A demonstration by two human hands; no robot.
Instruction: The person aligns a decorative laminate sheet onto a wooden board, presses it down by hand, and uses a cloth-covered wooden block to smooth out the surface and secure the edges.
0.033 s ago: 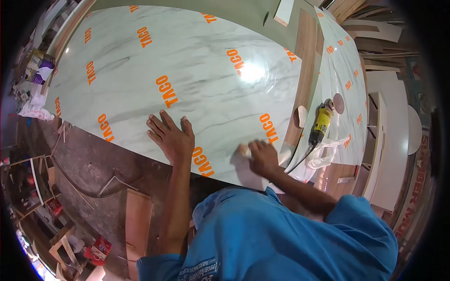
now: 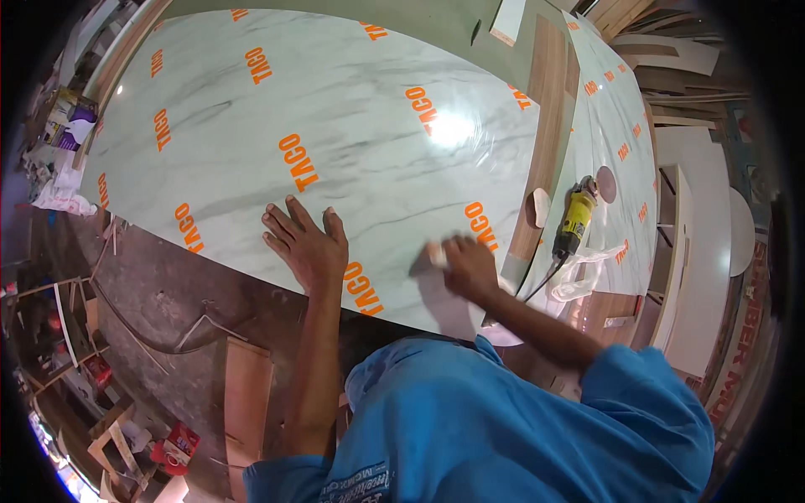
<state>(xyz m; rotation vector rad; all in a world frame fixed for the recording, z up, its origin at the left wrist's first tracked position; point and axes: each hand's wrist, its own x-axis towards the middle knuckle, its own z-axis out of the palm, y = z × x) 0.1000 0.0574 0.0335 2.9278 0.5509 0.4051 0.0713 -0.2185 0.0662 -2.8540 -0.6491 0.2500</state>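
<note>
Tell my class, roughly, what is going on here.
A person in a blue shirt works at a large marble-patterned sheet. The left hand rests spread on it, holding nothing. The right hand, slightly blurred, grips a small pale object too unclear to identify. To the right, a yellow angle grinder lies in neither hand.

Right hand (image 2: pixel 471 270) slid slightly farther from the body over the marble-patterned sheet (image 2: pixel 335 101), small pale block (image 2: pixel 436 255) going with it. Hand shadow (image 2: pixel 432 289) shifted likewise. Right forearm (image 2: pixel 537 323) moved up too, now hiding more of the angle grinder (image 2: pixel 576 220) cord (image 2: pixel 542 283).
</note>
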